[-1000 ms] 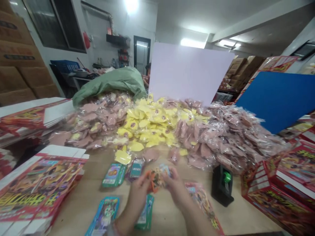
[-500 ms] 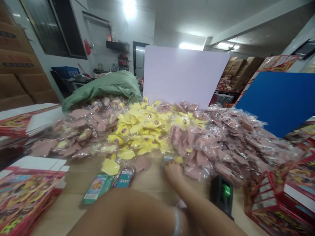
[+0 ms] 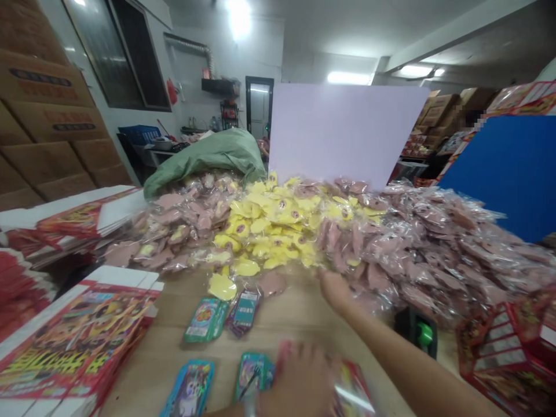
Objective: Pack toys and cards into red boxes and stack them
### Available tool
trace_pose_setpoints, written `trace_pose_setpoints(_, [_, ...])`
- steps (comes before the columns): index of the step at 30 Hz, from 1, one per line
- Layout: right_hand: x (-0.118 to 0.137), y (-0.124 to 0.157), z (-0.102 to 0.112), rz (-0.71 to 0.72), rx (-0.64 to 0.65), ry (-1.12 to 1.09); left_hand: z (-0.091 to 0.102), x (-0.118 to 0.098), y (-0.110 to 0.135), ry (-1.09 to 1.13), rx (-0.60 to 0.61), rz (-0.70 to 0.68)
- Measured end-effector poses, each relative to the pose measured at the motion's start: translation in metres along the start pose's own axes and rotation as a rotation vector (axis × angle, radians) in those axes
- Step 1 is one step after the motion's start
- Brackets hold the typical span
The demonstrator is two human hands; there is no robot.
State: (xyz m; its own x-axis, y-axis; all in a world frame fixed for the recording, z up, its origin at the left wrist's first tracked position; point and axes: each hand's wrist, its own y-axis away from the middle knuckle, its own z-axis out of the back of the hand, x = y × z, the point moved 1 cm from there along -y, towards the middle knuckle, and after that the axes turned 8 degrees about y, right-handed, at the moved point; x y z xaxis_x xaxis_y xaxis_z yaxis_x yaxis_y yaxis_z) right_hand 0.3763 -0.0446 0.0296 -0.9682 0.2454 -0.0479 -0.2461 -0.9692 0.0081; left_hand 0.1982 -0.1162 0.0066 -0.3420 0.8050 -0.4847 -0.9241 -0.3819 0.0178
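Head: two hands (image 3: 335, 291), one tape dispenser (image 3: 410, 324)

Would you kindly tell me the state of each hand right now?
Left hand: blurred, so its state cannot be told.
Right hand: at the pink bagged pile, grip cannot be told.

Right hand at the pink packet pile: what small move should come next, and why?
Probably the right hand should close its fingers on one wrapped packet from the pink pile: it rests at the pile's edge, and no held packet shows.
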Motion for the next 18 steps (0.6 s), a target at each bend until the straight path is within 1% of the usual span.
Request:
trace_pose_setpoints(2, [-0.022, 0.032, 0.030, -0.036, -0.032, -0.143, 0.028, 0.008, 0.021, 0.033, -0.149, 0.107])
trace_pose_setpoints(3, [-0.033, 0.053, 0.042, -0.060, -0.042, -0.299, 0.039, 0.011, 0.028, 0.046, -0.217, 0.158])
trace_pose_setpoints(4, [-0.042, 0.076, 0.052, -0.096, -0.040, -0.515, 0.046, 0.013, 0.031, 0.055, -0.269, 0.193])
trace_pose_setpoints(5, [-0.050, 0.100, 0.059, -0.151, -0.024, -0.777, 0.050, 0.012, 0.032, 0.058, -0.296, 0.204])
trace_pose_setpoints(7, [-0.058, 0.142, 0.067, -0.306, 0.004, -1.322, 0.052, 0.006, 0.029, 0.063, -0.305, 0.176])
trace_pose_setpoints(8, [-0.061, 0.159, 0.068, -0.387, 0.011, -1.521, 0.052, 0.001, 0.026, 0.063, -0.309, 0.159])
trace_pose_setpoints(9, [-0.062, 0.172, 0.068, -0.451, 0.015, -1.627, 0.051, -0.004, 0.024, 0.061, -0.312, 0.141])
trace_pose_setpoints(11, [-0.063, 0.191, 0.067, -0.507, 0.020, -1.693, 0.051, -0.014, 0.021, 0.045, -0.317, 0.096])
trace_pose_setpoints(13, [-0.064, 0.200, 0.068, -0.488, 0.054, -1.640, 0.053, -0.023, 0.022, 0.016, -0.326, 0.045])
trace_pose_setpoints(16, [-0.060, 0.204, 0.078, -0.393, 0.088, -1.489, 0.056, -0.034, 0.024, -0.040, -0.336, -0.018])
trace_pose_setpoints(18, [-0.053, 0.203, 0.089, -0.273, 0.160, -1.424, 0.056, -0.042, 0.025, -0.061, -0.334, -0.062])
